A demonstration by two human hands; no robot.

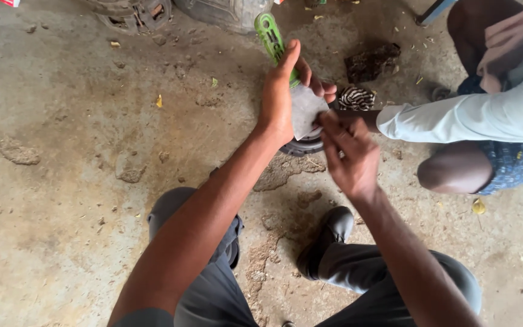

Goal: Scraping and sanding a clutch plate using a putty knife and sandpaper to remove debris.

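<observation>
Left hand (278, 91) closing its fingers around a green-handled tool (272, 39) and a grey sheet (305, 109), right hand (349, 154) half-curled, fingertips pinching the sheet's lower edge, black round part (302, 145) sitting just beneath on the dirt floor (68, 121), a crouching person's white sleeve (473, 115) reaching in alongside.

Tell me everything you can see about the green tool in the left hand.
The green tool looks like plastic, a bright green handle with dark slots along it. It points up and away, tilted left. The left hand grips its lower end, hiding the rest. A grey sheet sits just below it, over a dark round part.
</observation>
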